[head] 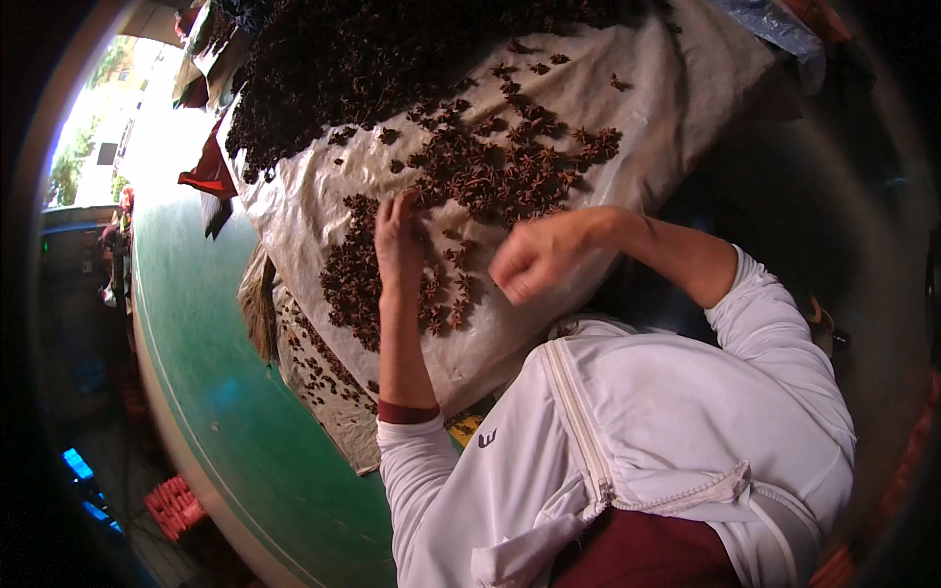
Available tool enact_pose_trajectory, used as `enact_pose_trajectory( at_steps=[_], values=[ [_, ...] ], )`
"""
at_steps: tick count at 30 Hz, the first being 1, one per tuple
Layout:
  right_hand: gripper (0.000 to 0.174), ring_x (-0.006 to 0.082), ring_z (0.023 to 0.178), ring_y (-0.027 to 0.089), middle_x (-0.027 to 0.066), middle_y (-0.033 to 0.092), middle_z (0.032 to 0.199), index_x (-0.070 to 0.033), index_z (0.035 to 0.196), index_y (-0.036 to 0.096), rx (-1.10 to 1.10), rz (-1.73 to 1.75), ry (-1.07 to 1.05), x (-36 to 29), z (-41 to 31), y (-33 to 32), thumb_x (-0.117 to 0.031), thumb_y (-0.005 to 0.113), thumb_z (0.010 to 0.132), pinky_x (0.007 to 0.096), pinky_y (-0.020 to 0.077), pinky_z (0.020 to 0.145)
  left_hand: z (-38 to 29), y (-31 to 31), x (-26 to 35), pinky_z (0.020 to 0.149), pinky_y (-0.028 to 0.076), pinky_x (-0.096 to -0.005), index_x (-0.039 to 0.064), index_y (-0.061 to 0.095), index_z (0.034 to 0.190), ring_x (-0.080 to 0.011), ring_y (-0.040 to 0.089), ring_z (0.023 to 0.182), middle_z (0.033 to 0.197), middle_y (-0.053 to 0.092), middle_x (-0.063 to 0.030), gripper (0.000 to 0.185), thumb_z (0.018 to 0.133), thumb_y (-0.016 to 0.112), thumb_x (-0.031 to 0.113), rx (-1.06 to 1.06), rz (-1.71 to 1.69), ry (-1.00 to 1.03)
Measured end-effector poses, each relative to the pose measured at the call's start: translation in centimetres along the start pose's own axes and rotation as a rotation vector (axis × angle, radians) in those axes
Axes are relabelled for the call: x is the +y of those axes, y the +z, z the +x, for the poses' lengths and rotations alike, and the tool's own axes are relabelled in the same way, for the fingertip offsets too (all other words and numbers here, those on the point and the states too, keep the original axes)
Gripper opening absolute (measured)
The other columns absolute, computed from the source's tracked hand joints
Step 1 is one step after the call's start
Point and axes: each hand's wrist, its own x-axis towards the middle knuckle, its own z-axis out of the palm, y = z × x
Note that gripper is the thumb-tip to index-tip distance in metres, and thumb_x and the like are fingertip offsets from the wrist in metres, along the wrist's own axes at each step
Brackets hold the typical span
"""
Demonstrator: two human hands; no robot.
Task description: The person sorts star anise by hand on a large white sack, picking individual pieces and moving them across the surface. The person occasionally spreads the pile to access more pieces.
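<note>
Reddish-brown star anise lies in a loose patch on a pale plastic sheet. My left hand reaches over the sheet, its fingertips down between that patch and a second, darker cluster of star anise; whether it pinches a piece is hidden. My right hand, blurred and curled, is just below the larger patch, and what lies inside its fingers cannot be seen. A few single stars lie between the two hands. A large dark heap of small dried pieces covers the sheet's far side.
A green floor runs along the left. Beside the sheet stand a straw broom head and a lower sheet with scattered dark pieces. Red material hangs at the sheet's left corner. A blue-clear plastic bag is at the upper right.
</note>
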Motion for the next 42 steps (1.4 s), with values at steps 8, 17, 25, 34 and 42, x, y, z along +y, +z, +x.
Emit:
enact_pose_trajectory(
  at_steps=[8,17,25,34,42],
  values=[
    [0.027,0.0253,0.089,0.065,0.0142,0.068,0.095,-0.002,0.104,0.064,0.351,-0.318,0.097,1.9,0.3,-2.7,-0.022,0.063,0.086,0.0337,0.0496,0.079,10.6,5.3,-4.3,0.091,0.045,-0.0384,0.011,0.061,0.115,-0.0308,0.053,0.111,0.121,0.056,-0.0103,0.032,0.084,0.058,0.004,-0.031,0.111,0.156],
    [0.013,0.0216,0.075,0.062,0.0107,0.065,0.081,-0.003,0.089,0.063,0.9,-0.697,0.298,10.0,6.0,-12.6,-0.017,0.061,0.089,0.0369,0.0509,0.071,8.2,3.5,-4.0,0.079,0.049,-0.0395,0.011,0.065,0.097,-0.0323,0.06,0.094,0.098,0.063,-0.0104,0.014,0.087,0.058,0.017,-0.152,0.129,-0.042],
    [0.025,0.0226,0.077,0.059,0.0084,0.063,0.088,-0.003,0.091,0.06,0.669,-1.286,0.504,15.7,14.8,-15.3,-0.026,0.05,0.092,0.0407,0.0485,0.072,5.4,2.6,-3.6,0.077,0.049,-0.0407,0.01,0.064,0.092,-0.0332,0.061,0.091,0.097,0.062,-0.0128,0.014,0.089,0.052,0.014,-0.127,0.202,-0.043],
    [0.015,0.021,0.067,0.055,0.0093,0.057,0.074,-0.003,0.086,0.055,1.039,-0.605,0.285,10.9,9.0,-13.6,-0.018,0.057,0.087,0.0367,0.046,0.061,3.6,2.5,-4.1,0.078,0.05,-0.0391,0.011,0.065,0.101,-0.0311,0.061,0.094,0.099,0.064,-0.0111,0.017,0.088,0.055,0.015,-0.046,0.144,-0.12],
    [0.03,0.0288,0.103,0.033,0.0177,0.03,0.114,0.002,0.109,0.038,0.78,-0.592,0.351,16.1,16.3,-15.8,-0.019,0.048,0.089,0.0421,0.033,0.086,3.8,3.3,-3.0,0.072,0.051,-0.0439,0.006,0.064,0.087,-0.0353,0.064,0.086,0.088,0.066,-0.016,0.018,0.087,0.048,0.016,-0.104,0.353,-0.117]
  ],
)
